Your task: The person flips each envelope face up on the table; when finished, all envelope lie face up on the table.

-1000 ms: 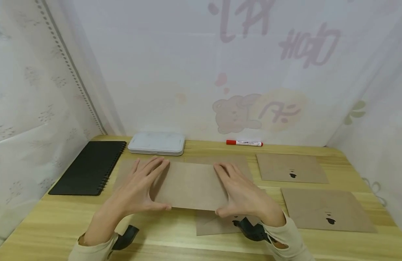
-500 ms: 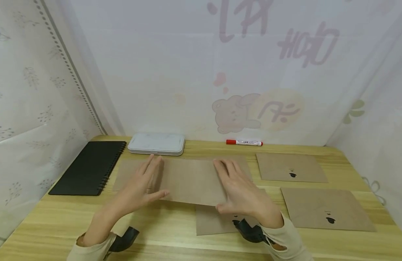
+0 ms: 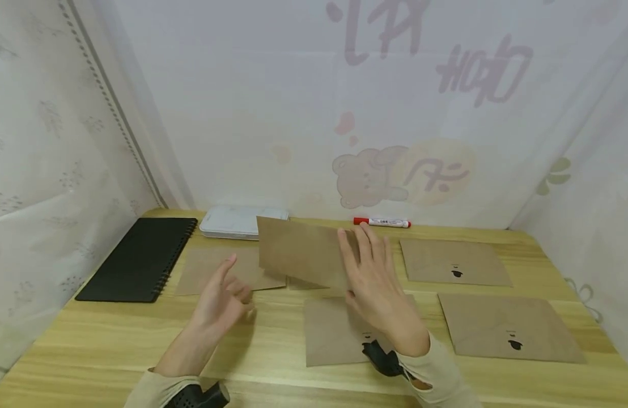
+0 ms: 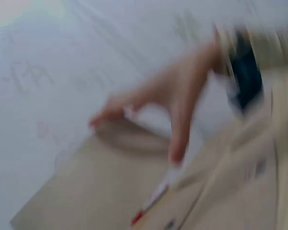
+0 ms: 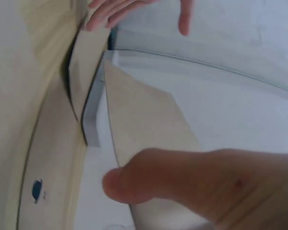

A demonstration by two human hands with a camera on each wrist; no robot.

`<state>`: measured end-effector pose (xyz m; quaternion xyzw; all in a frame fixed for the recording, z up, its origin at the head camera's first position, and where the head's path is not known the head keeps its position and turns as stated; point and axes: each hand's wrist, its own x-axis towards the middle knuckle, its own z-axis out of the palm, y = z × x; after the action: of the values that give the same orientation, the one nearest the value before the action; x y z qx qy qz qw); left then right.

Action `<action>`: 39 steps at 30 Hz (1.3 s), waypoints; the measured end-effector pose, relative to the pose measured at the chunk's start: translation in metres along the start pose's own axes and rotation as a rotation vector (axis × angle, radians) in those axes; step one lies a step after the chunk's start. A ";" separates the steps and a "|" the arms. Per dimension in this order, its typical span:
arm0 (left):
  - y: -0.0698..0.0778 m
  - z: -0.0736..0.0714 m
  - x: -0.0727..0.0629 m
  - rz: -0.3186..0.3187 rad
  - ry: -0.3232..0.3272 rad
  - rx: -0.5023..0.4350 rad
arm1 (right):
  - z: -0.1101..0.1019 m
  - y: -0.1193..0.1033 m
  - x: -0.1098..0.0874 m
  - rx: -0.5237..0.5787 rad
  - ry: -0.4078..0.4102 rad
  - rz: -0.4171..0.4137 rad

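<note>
My right hand (image 3: 372,283) grips the right end of a thin brown kraft-paper booklet (image 3: 301,249), raised and tilted above the table. In the right wrist view the thumb (image 5: 122,184) presses against the edge of that booklet (image 5: 144,115). The left wrist view, blurred, catches the same hand (image 4: 168,91) with thumb and fingers at the booklet's end. Away from it, my left hand (image 3: 222,306) hovers with nothing in it, thumb up and fingers loosely curled. Beneath lies another brown booklet (image 3: 207,269), and a further booklet (image 3: 329,334) with a small black print sits nearer me.
Two brown booklets, an upper one (image 3: 454,262) and a lower one (image 3: 508,326), lie at the right. A black spiral notebook (image 3: 140,258) is at the left. At the back are a white flat case (image 3: 227,222) and a red-capped marker (image 3: 382,222) by the curtain (image 3: 273,113).
Both hands held the booklet's ends before. The left hand has let go and drawn back towards me; the booklet's left end has swung up, its right end still in the right hand.
</note>
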<state>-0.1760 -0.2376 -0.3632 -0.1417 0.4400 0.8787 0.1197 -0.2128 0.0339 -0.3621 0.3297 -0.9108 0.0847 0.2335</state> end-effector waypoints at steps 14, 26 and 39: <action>0.016 0.031 -0.022 -0.204 0.024 -0.485 | 0.003 -0.041 0.008 -0.023 0.399 -0.360; 0.020 0.025 -0.020 -0.263 0.068 -0.410 | -0.004 -0.060 0.008 -0.075 0.434 -0.421; 0.017 0.021 -0.020 0.223 -0.009 -0.238 | -0.002 -0.046 0.003 0.424 0.132 -0.245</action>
<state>-0.1661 -0.2323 -0.3309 -0.1012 0.3451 0.9331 0.0057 -0.1853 -0.0024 -0.3586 0.4730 -0.8088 0.2660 0.2266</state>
